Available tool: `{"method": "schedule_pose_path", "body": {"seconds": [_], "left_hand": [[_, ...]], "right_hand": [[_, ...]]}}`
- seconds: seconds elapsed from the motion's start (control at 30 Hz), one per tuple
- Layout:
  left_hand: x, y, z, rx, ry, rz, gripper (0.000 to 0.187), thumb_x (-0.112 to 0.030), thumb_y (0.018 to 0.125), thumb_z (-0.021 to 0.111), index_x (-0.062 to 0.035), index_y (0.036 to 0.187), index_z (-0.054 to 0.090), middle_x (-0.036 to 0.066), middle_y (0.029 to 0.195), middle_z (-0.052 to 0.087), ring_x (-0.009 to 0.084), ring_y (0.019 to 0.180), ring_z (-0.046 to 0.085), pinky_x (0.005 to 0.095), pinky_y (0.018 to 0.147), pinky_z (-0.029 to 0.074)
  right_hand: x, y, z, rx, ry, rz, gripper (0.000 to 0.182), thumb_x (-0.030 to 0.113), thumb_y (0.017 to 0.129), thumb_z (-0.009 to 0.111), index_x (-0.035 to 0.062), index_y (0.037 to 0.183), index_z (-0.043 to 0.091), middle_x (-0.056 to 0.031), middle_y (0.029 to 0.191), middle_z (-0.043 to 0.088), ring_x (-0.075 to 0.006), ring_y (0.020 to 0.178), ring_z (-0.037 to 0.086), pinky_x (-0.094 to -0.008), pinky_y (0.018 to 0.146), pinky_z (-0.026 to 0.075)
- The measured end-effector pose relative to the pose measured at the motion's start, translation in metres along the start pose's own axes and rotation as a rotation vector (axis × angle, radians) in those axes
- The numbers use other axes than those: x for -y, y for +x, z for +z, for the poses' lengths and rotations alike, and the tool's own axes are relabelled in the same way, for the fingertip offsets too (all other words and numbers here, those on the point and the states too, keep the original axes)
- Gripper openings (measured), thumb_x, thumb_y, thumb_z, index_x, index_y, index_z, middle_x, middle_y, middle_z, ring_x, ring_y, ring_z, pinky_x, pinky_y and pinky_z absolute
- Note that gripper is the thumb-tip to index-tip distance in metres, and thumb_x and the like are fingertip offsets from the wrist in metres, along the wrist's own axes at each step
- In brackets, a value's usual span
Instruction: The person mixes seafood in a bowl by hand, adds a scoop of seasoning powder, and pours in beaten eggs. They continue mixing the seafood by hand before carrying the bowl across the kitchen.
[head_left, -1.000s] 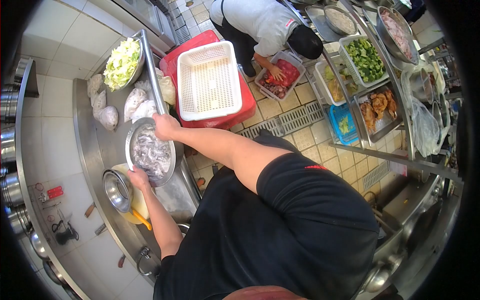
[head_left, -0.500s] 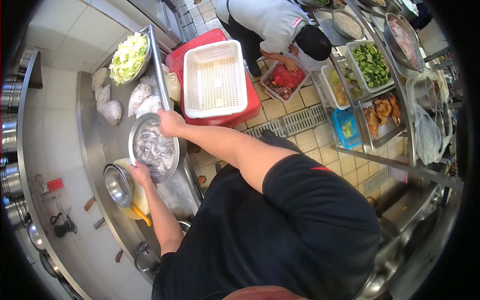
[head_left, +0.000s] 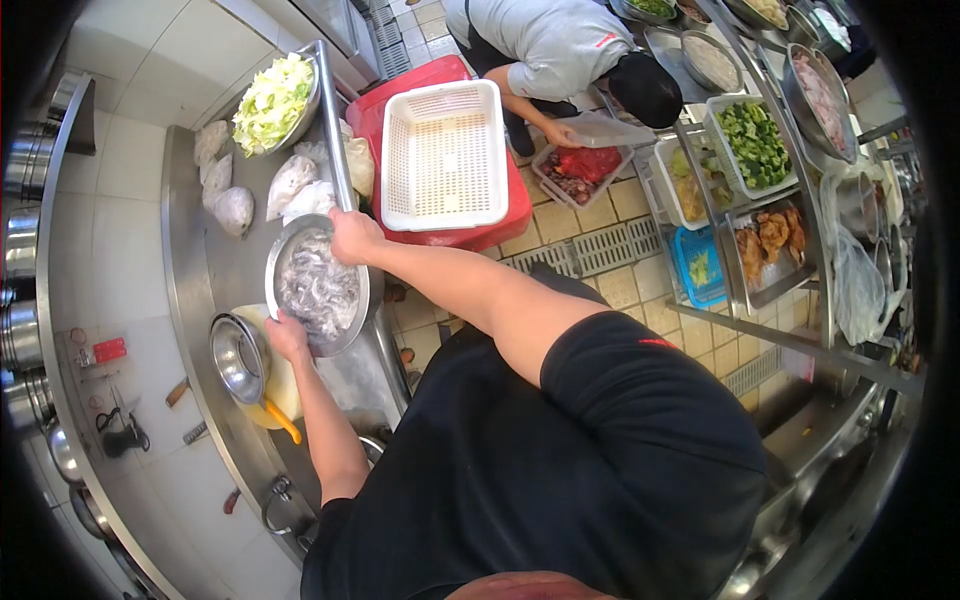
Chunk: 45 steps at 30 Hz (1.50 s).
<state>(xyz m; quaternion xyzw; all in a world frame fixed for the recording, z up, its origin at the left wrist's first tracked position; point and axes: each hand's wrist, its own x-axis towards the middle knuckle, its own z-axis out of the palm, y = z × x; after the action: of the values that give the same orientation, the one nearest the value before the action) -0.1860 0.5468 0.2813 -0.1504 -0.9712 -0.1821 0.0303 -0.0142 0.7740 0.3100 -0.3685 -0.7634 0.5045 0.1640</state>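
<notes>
A round metal bowl (head_left: 357,325) holds greyish-white, wet-looking pieces (head_left: 318,283). My right hand (head_left: 354,238) grips its upper rim, and my left hand (head_left: 288,335) grips the rim at the lower left. Fingers of both hands are closed on the edge. Below and left of the bowl, a metal strainer (head_left: 238,360) with an orange handle (head_left: 282,421) lies over a pale yellow round board (head_left: 292,396). White bags (head_left: 308,203) lie on the metal counter just above the bowl.
A white basket (head_left: 445,213) stands on a red container (head_left: 520,205) beyond the bowl. Chopped greens (head_left: 272,105) fill a bowl at the counter's far end. A co-worker (head_left: 560,45) bends over a bin of red meat (head_left: 583,170). A rack (head_left: 735,320) holds food trays at right.
The view has shifted slightly. Both hands still hold the bowl, and its contents lie a little differently. The co-worker has lifted a clear lid over the meat bin.
</notes>
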Motion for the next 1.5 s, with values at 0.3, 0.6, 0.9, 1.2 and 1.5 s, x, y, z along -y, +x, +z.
{"method": "schedule_pose_path", "body": {"seconds": [0.3,0.6,0.9,1.2,1.5], "left_hand": [[-0.004,-0.002,0.004,-0.003,-0.088,-0.086,0.038,-0.032,0.098,0.055,0.0021,0.115,0.057,0.026,0.106,0.066,0.0433,0.101,0.063,0.0491,0.087,0.048],[-0.026,-0.021,-0.014,0.001,-0.070,-0.166,0.041,-0.033,0.098,0.053,0.0017,0.118,0.053,0.030,0.100,0.068,0.0467,0.098,0.065,0.0526,0.087,0.049],[-0.035,-0.028,-0.027,0.059,-0.164,-0.220,0.036,-0.032,0.098,0.052,-0.0004,0.117,0.052,0.028,0.102,0.068,0.0460,0.098,0.065,0.0543,0.085,0.049],[-0.034,-0.034,-0.034,0.086,-0.337,-0.235,0.033,-0.027,0.097,0.053,-0.0004,0.117,0.050,0.026,0.108,0.065,0.0459,0.098,0.064,0.0550,0.086,0.049],[-0.033,-0.034,-0.036,0.083,-0.472,-0.249,0.031,-0.025,0.096,0.054,-0.0025,0.117,0.050,0.025,0.109,0.065,0.0460,0.100,0.063,0.0552,0.087,0.048]], "right_hand": [[-0.018,0.013,0.019,-0.031,-0.073,-0.029,0.032,0.010,0.080,0.055,0.0057,0.111,0.062,-0.0246,0.097,0.069,-0.0426,0.094,0.067,-0.0523,0.084,0.054],[-0.005,0.003,0.006,-0.053,-0.067,-0.066,0.042,0.015,0.079,0.059,0.0028,0.120,0.060,-0.0317,0.102,0.067,-0.0471,0.100,0.064,-0.0517,0.091,0.049],[-0.020,0.009,0.011,-0.057,0.040,-0.137,0.030,0.012,0.078,0.059,0.0022,0.105,0.067,-0.0245,0.097,0.070,-0.0419,0.095,0.067,-0.0446,0.086,0.050],[-0.018,0.011,0.008,0.047,0.026,-0.159,0.030,0.006,0.080,0.059,-0.0049,0.107,0.067,-0.0174,0.096,0.073,-0.0272,0.090,0.070,-0.0368,0.083,0.052],[-0.004,0.003,0.004,0.025,-0.070,-0.189,0.030,0.002,0.080,0.059,-0.0072,0.108,0.066,-0.0156,0.095,0.072,-0.0241,0.086,0.069,-0.0343,0.083,0.051]]}}
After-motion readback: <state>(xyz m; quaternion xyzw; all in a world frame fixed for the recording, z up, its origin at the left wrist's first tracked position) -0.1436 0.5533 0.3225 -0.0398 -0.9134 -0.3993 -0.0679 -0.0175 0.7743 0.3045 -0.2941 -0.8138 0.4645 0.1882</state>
